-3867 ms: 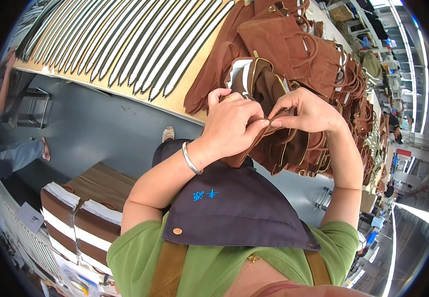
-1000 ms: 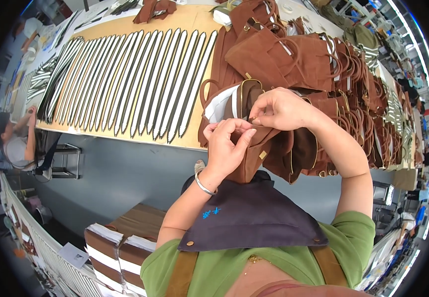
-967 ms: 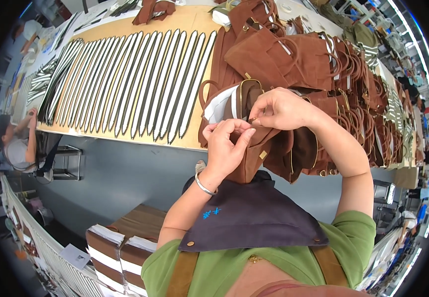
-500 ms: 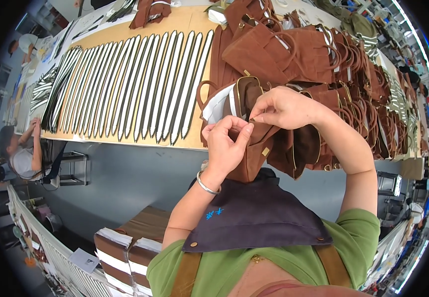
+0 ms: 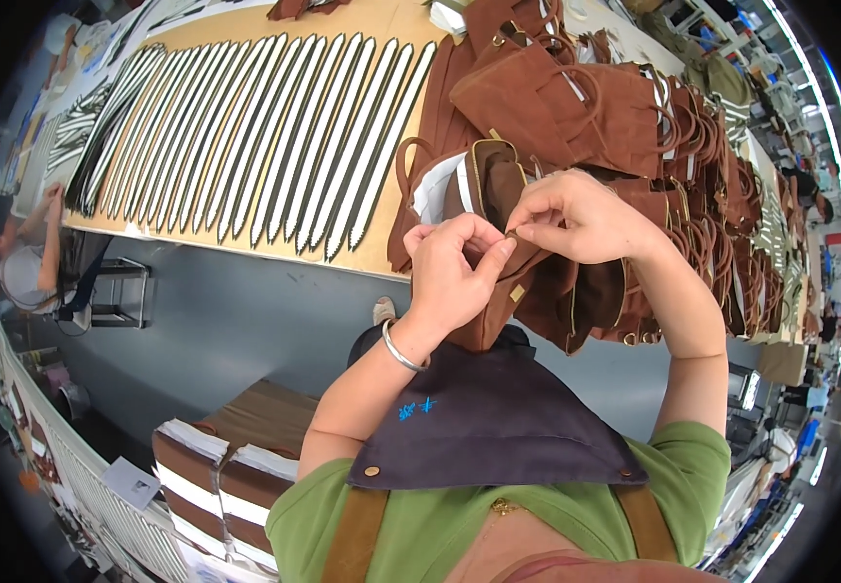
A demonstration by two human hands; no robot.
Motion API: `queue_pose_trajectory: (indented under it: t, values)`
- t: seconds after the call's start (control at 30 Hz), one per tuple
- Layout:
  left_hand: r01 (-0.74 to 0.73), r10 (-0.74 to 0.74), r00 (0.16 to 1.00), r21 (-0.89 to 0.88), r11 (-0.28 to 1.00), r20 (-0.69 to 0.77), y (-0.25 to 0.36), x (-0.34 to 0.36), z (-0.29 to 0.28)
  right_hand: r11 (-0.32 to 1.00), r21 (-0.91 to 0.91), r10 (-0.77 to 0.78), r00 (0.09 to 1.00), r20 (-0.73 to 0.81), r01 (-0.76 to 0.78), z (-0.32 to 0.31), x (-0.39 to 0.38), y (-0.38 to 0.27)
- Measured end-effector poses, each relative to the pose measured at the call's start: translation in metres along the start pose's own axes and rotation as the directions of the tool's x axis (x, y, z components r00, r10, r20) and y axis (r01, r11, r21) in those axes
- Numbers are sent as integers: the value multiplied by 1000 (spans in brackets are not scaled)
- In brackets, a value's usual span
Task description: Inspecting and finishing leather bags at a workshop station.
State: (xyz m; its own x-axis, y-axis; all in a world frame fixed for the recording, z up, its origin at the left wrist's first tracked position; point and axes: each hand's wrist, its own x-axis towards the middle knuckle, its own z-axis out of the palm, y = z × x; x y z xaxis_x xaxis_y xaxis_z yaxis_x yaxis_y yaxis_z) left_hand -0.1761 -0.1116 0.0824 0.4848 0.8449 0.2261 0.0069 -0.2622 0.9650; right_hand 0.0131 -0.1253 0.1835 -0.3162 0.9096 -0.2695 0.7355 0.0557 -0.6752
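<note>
My left fingers (image 5: 493, 260) and right fingers (image 5: 535, 202) pinch the brown handbag (image 5: 487, 328) side by side at its top edge, presumably for steadiness; it rests against my apron (image 5: 498, 418), by the table (image 5: 382, 17)

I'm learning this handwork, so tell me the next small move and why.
Probably have the left hand draw the edge of the brown bag slightly taut while the right hand holds its pinch. Both pinch close together at the bag's upper edge, and its material looks soft, so a steadier edge should help. The detail between them is too small to make out.
</note>
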Motion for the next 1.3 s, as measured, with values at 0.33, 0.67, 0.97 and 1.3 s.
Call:
queue_pose_trajectory:
  t: [0.33, 0.67, 0.97, 1.3]
  values:
    - [-12, 18, 999, 124, 992, -44, 7, -6, 0, 999, 3, -32, 999, 31, 32, 0, 1, -5]
    - [62, -77, 990, 123, 990, 122, 15, -7, -20, 995, 44, -85, 995, -52, 87, 10, -2, 1]
    - [-10, -12, 991, 166, 986, 131, 13, -11, -19, 998, -44, -50, 993, -107, 45, 17, -3, -3]
    - [-3, -16, 990, 131, 991, 141, 11, -12, -18, 998, -61, 11, 993, -114, -18, 19, -4, -10]
